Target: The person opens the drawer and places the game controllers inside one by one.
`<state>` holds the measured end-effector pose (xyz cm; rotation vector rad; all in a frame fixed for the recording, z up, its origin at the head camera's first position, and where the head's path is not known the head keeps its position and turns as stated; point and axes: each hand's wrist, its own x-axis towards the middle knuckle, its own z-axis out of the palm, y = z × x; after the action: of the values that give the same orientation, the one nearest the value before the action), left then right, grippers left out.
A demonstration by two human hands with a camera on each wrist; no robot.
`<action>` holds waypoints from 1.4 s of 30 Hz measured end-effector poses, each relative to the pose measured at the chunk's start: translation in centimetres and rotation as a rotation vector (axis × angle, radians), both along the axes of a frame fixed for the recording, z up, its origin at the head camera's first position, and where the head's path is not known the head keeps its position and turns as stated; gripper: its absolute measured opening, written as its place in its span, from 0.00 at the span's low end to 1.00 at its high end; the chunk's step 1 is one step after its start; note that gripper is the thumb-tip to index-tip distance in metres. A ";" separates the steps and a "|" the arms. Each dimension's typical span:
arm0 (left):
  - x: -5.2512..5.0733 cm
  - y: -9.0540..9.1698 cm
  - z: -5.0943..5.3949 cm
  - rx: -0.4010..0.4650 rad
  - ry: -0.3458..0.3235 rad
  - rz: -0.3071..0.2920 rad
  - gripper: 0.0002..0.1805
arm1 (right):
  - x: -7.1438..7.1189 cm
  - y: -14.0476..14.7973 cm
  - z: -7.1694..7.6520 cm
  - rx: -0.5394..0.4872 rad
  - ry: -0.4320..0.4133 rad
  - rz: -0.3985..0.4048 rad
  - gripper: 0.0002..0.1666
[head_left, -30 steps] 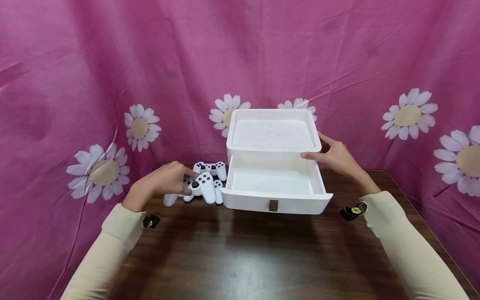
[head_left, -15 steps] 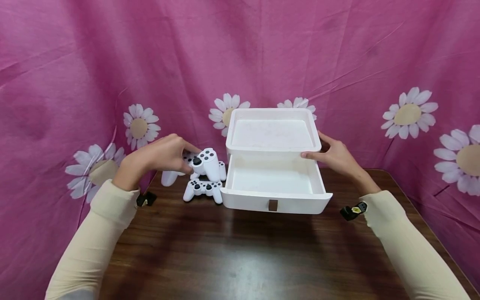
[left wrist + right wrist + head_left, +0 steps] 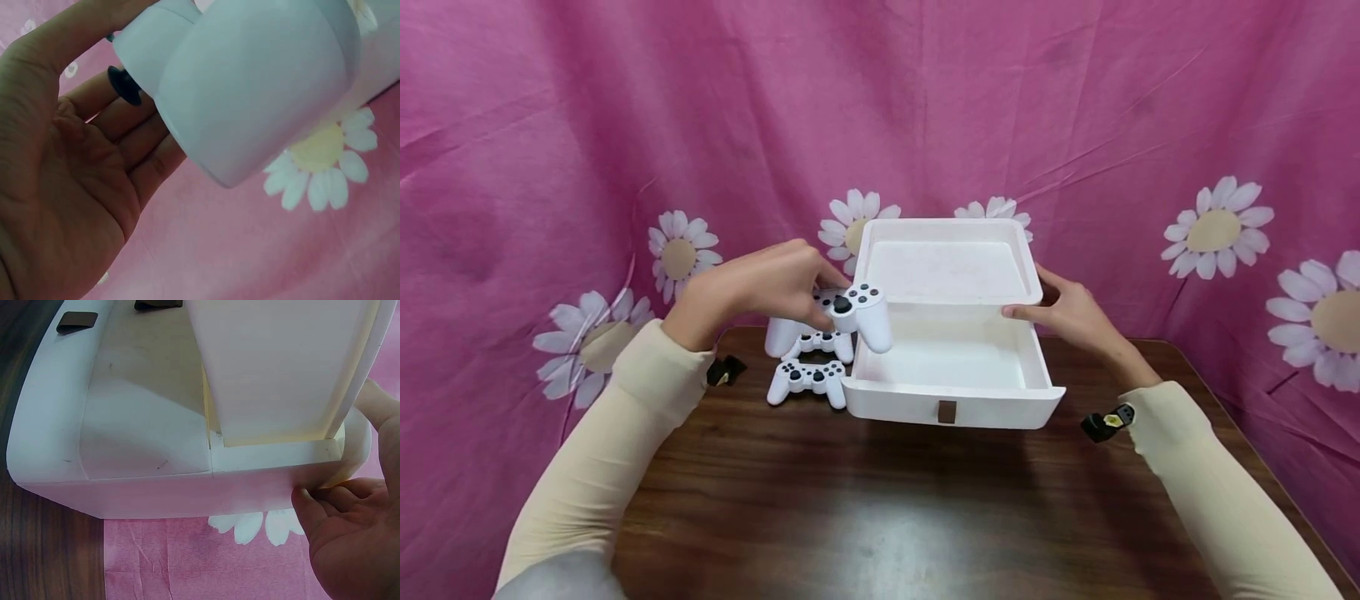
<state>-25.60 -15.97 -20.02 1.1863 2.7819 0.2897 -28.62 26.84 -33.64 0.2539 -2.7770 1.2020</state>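
Note:
A white game controller (image 3: 871,317) is lifted off the table, pinched across its middle by my left hand (image 3: 767,283). Its right grip overlaps the left side of the pulled-out drawer (image 3: 955,408) in the head view. In the left wrist view the controller (image 3: 250,87) hides some of the fingertips. My right hand (image 3: 1071,312) grips the right side of the white drawer unit (image 3: 947,298), thumb at its front edge. The right wrist view shows the unit's side wall (image 3: 187,497) with my right hand (image 3: 350,525) against it.
Two more white controllers lie on the dark wooden table (image 3: 880,508) left of the unit: a front one (image 3: 806,382) and one behind it (image 3: 831,343), partly covered. A pink flowered cloth (image 3: 1112,108) hangs behind. The drawer has a brown pull tab (image 3: 947,412).
My left hand has raised the controller from the other controllers and carried it right toward the drawer. The right hand and the drawer unit have stayed put.

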 end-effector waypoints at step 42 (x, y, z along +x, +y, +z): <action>-2.3 17.1 -1.3 -0.313 -0.012 -0.172 0.14 | -0.3 0.3 -0.4 -0.017 0.034 0.021 0.57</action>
<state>-27.87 1.09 -21.27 1.3203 2.5666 -0.1476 -28.94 27.19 -34.05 0.2998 -2.7407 1.2141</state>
